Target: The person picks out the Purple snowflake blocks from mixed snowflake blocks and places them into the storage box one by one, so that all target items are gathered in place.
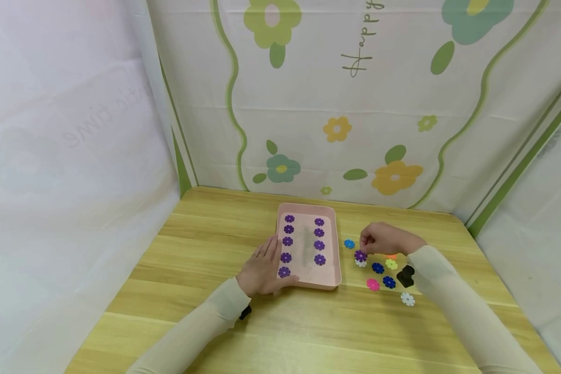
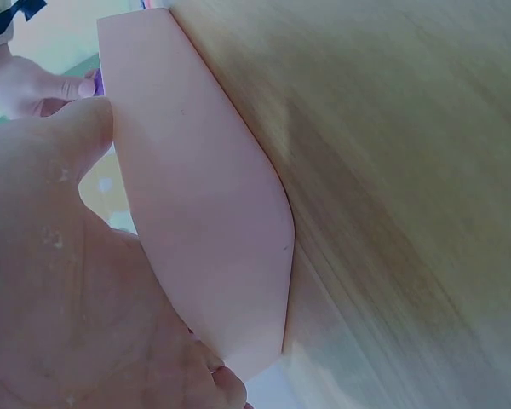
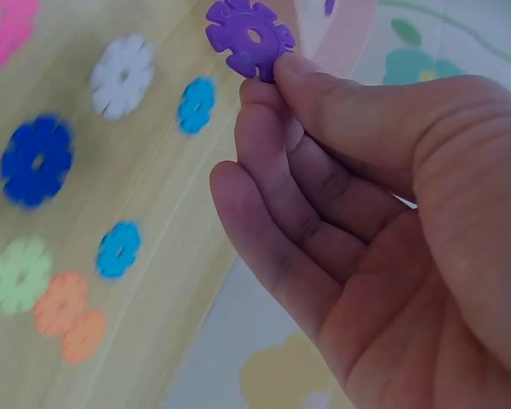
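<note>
Done: ten purple discs in shallow pink plastic tray [image 1: 333,244] | Now: right hand [image 1: 383,240] grip pinching purple flower-shaped plastic disc [image 3: 249,36], right of tray | left hand [image 1: 262,270] flat on tray's near-left rim | Left: none purple loose on wooden bench [image 1: 205,244]

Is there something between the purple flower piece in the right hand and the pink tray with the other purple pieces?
Nothing visible. The right hand pinches the purple flower piece just right of the pink tray; only bare table lies between.

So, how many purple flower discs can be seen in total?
10. Five in the left column and four in the right column of the pink tray; one pinched by the right hand. More may be hidden under hands.
</note>
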A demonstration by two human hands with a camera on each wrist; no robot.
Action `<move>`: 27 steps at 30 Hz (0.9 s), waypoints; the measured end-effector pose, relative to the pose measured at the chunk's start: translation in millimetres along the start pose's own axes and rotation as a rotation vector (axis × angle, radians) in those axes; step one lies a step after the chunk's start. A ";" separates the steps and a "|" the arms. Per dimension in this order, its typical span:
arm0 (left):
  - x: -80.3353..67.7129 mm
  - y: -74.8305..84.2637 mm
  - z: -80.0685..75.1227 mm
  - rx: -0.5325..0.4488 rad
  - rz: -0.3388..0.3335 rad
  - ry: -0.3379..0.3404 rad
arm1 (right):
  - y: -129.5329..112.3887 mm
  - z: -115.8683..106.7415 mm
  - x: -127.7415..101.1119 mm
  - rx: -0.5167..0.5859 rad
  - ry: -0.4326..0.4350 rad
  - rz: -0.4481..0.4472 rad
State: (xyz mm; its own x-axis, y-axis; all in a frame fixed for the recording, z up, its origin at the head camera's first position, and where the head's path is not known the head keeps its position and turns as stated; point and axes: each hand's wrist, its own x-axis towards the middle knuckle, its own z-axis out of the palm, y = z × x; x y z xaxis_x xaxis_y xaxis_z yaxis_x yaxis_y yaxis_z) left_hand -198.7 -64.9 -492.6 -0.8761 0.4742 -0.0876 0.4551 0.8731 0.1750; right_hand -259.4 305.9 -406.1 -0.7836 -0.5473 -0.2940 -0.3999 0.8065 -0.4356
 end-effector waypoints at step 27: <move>-5.8 7.1 -15.4 -0.004 -0.005 -0.018 | -72.5 39.6 52.9 -0.010 -0.068 -0.196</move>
State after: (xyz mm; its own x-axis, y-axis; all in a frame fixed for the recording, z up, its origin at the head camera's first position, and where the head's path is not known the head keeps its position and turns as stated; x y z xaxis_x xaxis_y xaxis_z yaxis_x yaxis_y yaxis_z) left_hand -192.9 -63.2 -475.7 -0.8751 0.4722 -0.1058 0.4505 0.8748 0.1782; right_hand -253.1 209.7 -423.7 -0.6565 -0.7078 -0.2611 -0.5466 0.6848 -0.4820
